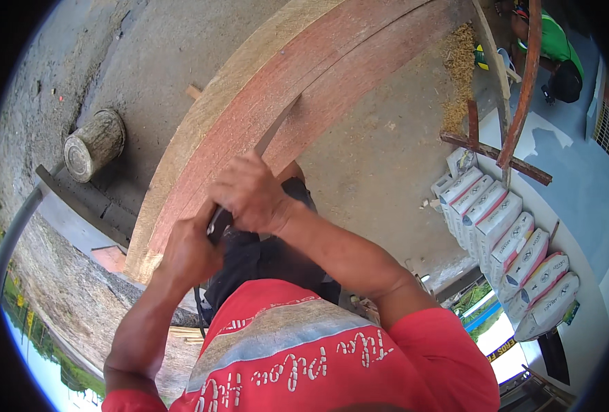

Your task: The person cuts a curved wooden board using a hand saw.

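Note:
A handsaw [275, 130] slants across a long, thick reddish plank [249, 103] in front of me. Its blade meets the wood along a dark line that runs on toward the far end; whether that line is cut all the way through, I cannot tell. Part of the black handle [218, 224] shows between my two hands. My right hand [251, 196] is closed around the saw where the blade meets the handle. Lower and to the left, my left hand [193, 242] is closed on the rear of the handle. A paler board edge [205, 113] borders the plank's left side.
A dirty bucket [95, 145] lies tipped on the ground at left, near a curved grey pipe [19, 230]. Filled white bags [510, 237] line the right side. Wooden bars [497, 152] stand beside a sawdust heap [459, 75]. Another person in green [558, 48] crouches at upper right.

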Demonstrator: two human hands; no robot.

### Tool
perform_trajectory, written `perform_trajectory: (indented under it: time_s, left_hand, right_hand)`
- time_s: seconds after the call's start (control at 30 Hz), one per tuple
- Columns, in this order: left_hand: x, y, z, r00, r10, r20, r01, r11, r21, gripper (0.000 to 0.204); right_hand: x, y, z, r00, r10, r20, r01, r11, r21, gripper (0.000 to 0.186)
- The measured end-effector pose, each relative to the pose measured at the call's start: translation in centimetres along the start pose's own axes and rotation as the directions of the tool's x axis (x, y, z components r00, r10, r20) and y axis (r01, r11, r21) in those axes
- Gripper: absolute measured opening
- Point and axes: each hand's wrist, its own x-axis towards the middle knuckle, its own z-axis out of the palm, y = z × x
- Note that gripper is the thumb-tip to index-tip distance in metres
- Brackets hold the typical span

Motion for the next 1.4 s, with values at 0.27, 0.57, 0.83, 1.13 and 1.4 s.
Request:
perform_trajectory:
  time_s: [0.27,0.57,0.83,1.13,1.4]
  left_hand:
    - [6.6,1.4,2.0,0.997,0.063,-0.034,-0.063,0.998,0.013,0.048]
    - [6.7,0.0,1.0,0.99,0.135,-0.036,-0.133,0.989,0.061,0.047]
    - [3.2,1.1,1.2,0.999,0.038,0.009,-0.038,0.999,0.017,0.051]
    - [10.5,3.7,1.3,1.0,0.009,-0.014,-0.008,1.0,0.029,0.042]
    - [-0.2,4.4,-1.1,0.995,-0.09,0.045,0.089,0.996,0.026,0.052]
  right_hand:
    - [0.1,7.0,-1.0,0.998,0.01,0.055,-0.007,0.999,-0.052,0.016]
    - [0.7,5.7,-0.3,0.999,0.048,-0.001,-0.048,0.995,-0.087,0.014]
    - [-0.3,3.4,-1.5,0.997,0.023,0.078,-0.023,1.0,0.002,0.017]
    - [1.2,9.9,-1.9,0.987,0.149,0.063,-0.141,0.984,-0.107,0.018]
    - [-0.1,-0.1,-2.8,0.987,0.086,0.132,-0.099,0.991,0.093,0.014]
